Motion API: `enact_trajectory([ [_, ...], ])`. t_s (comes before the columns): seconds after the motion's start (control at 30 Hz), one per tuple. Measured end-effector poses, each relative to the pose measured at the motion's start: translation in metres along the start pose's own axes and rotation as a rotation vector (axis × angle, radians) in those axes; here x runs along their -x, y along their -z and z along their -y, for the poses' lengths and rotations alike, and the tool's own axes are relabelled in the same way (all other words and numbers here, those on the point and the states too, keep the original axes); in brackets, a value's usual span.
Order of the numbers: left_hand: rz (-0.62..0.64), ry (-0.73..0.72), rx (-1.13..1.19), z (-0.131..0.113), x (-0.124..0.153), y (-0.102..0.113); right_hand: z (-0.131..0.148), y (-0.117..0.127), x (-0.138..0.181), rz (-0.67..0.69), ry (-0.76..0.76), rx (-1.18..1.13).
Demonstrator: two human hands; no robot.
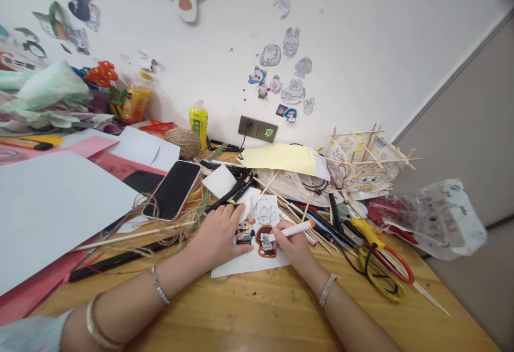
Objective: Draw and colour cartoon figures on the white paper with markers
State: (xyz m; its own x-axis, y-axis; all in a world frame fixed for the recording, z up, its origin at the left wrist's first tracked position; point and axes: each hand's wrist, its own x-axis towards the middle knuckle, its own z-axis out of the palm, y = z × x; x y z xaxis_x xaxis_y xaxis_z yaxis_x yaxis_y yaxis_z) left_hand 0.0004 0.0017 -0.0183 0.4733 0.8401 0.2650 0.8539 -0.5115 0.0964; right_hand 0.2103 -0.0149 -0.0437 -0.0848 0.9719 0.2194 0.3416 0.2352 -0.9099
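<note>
A white sheet of paper [228, 267] with cartoon figures drawn on it lies on the wooden table. My left hand [220, 234] rests flat on the sheet's left side, fingers stretched out, partly covering a coloured figure [244, 230]. In my right hand [295, 246] is a white marker with an orange end [295, 229], gripped between thumb and fingers. Its tip is at or close to a brown-haired figure with an orange-red outline [265, 242]. Above that one is an uncoloured line drawing [265, 210].
Left of the sheet lie a phone [172, 188], twine [183, 143] and large white paper [60, 207]. Behind are black markers [228, 194] and a yellow-labelled bottle [198, 121]. To the right are wooden sticks [431, 298], yellow-handled scissors [367, 234] and a plastic bag [450, 223].
</note>
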Motion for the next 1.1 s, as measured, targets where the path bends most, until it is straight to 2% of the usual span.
enact_trajectory([
  [1.1,0.003,0.008,0.007,-0.0017,0.0010,0.0014,-0.0015,-0.0008,-0.0003,-0.031,-0.041,-0.023],
])
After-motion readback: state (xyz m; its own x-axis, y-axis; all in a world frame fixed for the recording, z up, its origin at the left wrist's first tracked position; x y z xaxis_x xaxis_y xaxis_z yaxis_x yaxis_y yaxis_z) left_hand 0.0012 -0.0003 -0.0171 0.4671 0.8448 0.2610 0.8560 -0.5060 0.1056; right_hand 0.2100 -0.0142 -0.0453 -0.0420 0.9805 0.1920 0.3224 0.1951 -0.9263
